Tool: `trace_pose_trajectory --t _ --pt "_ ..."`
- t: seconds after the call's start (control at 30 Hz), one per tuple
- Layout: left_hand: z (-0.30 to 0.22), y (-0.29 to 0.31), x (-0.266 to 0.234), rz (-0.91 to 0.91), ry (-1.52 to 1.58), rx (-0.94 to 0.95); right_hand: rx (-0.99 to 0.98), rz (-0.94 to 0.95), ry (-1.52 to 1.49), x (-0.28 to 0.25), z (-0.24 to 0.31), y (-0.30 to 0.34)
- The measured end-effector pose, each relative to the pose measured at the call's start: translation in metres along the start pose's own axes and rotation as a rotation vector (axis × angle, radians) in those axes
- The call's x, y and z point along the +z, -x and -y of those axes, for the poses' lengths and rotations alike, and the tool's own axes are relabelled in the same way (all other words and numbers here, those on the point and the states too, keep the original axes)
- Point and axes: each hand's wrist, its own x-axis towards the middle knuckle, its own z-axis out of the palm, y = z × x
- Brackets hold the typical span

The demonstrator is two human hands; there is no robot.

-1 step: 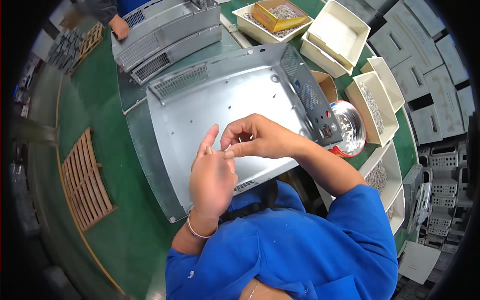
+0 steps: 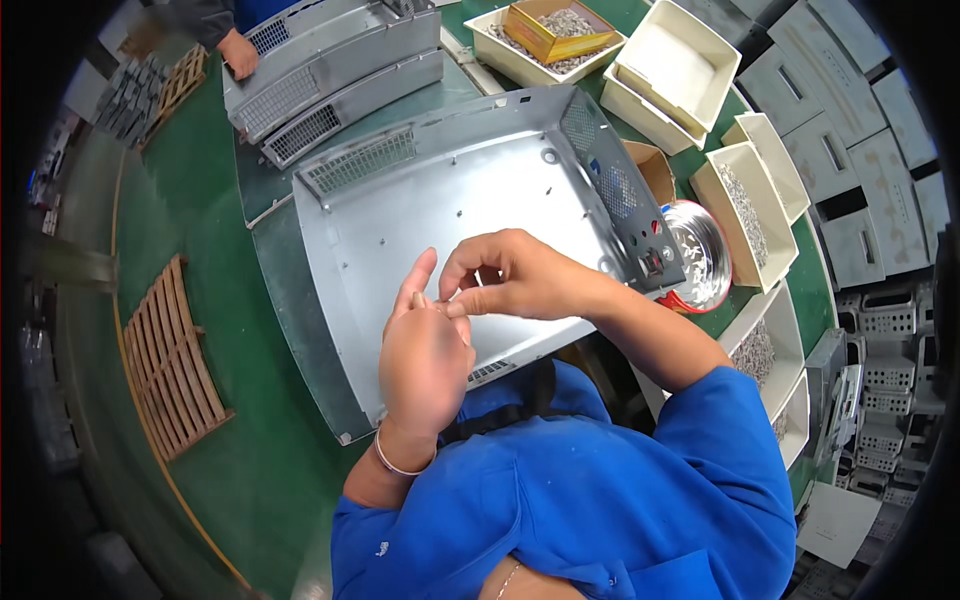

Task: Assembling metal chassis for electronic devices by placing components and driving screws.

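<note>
A slatted wooden pallet point(image 2: 180, 345) lies on the green floor point(image 2: 262, 400) beside a yellow line point(image 2: 203, 530); at right, perforated metal parts point(image 2: 888, 378) are stacked near pale slotted panels point(image 2: 815, 150).

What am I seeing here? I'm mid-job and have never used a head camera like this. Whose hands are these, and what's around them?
There's no machine: these are a person's own bare hands, seen from a wide fisheye camera on their head, looking down. That lens bends straight edges. The left hand and right hand meet at the fingertips, above a large grey metal casing on the table. Whether they pinch something small, I can't tell. To the right are a round metal bowl with pale pieces inside and cream bins, some holding small parts. At upper left, a co-worker's hand is at stacked metal casings.
</note>
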Motion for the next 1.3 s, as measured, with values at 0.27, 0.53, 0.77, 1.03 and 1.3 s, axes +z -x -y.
trace_pose_trajectory --t 0.27,0.53,0.77,1.03,1.3 --pt "0.006 -0.004 -0.002 -0.042 -0.06 0.023 -0.217 -0.07 0.395 0.011 0.003 -0.006" --pt "0.004 -0.004 0.002 -0.047 0.111 -0.031 -0.112 -0.318 -0.749 -0.029 -0.017 -0.031" --pt "0.006 -0.006 -0.001 0.014 0.108 -0.077 0.086 -1.089 -0.936 -0.149 -0.112 -0.07" --pt "0.008 -0.007 -0.005 -0.015 0.089 -0.051 0.039 -1.456 -0.755 -0.172 -0.156 -0.096" --pt "0.008 -0.008 -0.005 -0.012 0.071 -0.037 0.051 -1.48 -0.579 -0.172 -0.156 -0.099"
